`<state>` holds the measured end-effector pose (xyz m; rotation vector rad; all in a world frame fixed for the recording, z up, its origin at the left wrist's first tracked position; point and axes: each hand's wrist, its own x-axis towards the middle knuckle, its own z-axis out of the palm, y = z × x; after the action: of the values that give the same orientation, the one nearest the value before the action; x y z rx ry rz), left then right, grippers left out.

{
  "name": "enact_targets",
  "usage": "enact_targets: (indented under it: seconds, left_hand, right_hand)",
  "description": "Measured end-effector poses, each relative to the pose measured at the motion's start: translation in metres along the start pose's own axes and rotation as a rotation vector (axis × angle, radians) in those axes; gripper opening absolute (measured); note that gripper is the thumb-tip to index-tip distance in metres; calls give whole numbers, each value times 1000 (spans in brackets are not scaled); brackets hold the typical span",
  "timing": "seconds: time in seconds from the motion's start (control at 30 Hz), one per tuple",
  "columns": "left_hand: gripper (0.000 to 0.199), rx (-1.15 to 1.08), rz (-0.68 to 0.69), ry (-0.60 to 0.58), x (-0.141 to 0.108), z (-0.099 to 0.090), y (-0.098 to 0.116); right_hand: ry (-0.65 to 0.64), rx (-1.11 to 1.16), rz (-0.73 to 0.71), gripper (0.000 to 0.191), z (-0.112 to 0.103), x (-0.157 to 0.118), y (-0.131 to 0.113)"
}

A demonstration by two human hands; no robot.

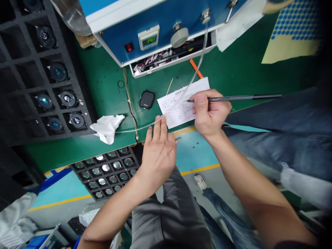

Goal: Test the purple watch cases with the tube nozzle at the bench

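Right hand [214, 114] grips pen [243, 98], tip at form [178, 118] lying on green table [103, 72]. Left hand [160, 152] open and flat, fingers straight, fingertips at form's near left corner, by clear tube [201, 57] crossing over form. Watch [147, 99] just left of form, white cloth [107, 128] farther left.

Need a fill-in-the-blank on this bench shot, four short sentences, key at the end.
1. The right hand grips a ____, its tip over the printed form.
2. The left hand has its fingertips at the form's ____ edge, as pictured.
3. The tabletop is coloured ____.
4. The machine's front panel, with a display on it, is coloured ____.

Missing words: pen; left; green; blue.
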<state>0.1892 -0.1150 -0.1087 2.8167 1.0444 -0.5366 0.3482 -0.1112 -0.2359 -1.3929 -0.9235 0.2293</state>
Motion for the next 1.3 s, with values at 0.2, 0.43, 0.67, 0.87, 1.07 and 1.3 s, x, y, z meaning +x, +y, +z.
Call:
enact_targets:
  seconds: [0.2,0.43,0.67,0.87,1.07,1.3]
  left_hand:
    - [29,43,-18,17,5,1,-11]
    - [34,51,-22,9,10,2,-8]
    - [31,32,-11,2,9,2,-8]
    - [31,49,-7,11,9,3,-8]
    - [31,28,5,13,9,5,-10]
    - [33,28,-2,7,10,7,-9]
  right_hand:
    - [-19,79,17,33,4,5,-8]
    - [-91,-46,-176,31,3,-4,-14]
    - [-120,-77,-205,28,6,-7,-9]
    - [-129,-155,-174,35,4,-7,-9]
    - [-118,-99,-221,26,5,-7,-9]
    - [-140,-154,-173,36,4,-7,-9]
